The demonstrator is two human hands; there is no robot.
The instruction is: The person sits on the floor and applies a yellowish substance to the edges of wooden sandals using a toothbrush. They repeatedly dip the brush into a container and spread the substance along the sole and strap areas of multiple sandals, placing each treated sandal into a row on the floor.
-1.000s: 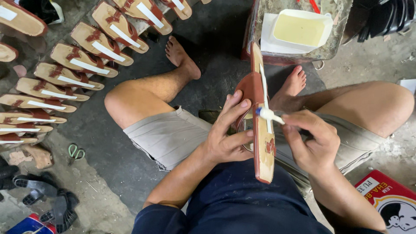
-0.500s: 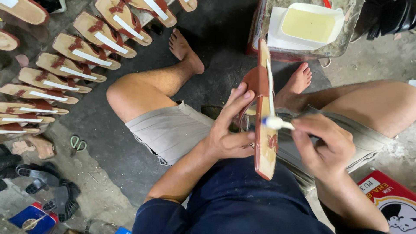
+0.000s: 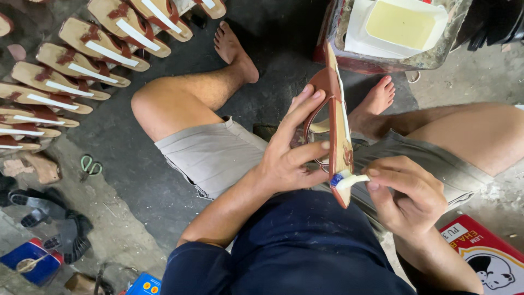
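Brush (image 3: 349,180) has been drawn down to the near end of the sandal (image 3: 338,125), centre frame. Right hand (image 3: 406,196) fingers pinch it shut; left hand (image 3: 292,147) fingers are wrapped round the sandal.

Sandal rows (image 3: 82,65), glue tray (image 3: 398,24), scissors (image 3: 90,164)

Red-and-white printed tin (image 3: 486,257) bottom right; blue box (image 3: 145,284), perhaps, bottom left

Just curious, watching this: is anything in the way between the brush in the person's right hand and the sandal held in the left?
Nothing visible. The brush tip already touches the edge of the sandal, which the left hand holds upright; the right hand grips the brush.
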